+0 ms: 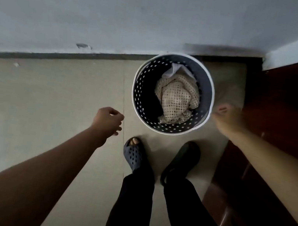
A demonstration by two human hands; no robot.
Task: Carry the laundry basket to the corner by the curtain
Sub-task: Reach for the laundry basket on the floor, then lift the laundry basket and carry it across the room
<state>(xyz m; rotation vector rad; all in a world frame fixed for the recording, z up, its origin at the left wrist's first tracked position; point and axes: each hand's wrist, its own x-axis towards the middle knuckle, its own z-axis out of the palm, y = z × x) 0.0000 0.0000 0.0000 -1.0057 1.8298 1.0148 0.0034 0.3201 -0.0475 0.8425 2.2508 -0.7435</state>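
Observation:
The round laundry basket (142,84), dark grey with small holes and a white rim, stands on the pale tiled floor close to the wall. Inside it lie a cream net-like cloth (177,99), a white cloth and something dark. My right hand (225,116) is at the basket's right rim, touching or just beside it; the hand is blurred and its grip is unclear. My left hand (108,120) hangs left of and below the basket, apart from it, fingers loosely curled around nothing.
A grey wall (120,12) with a dark skirting runs behind the basket. A dark red-brown wooden door or cabinet (289,114) fills the right side. My feet in dark slippers (134,155) stand just before the basket. Open floor lies to the left.

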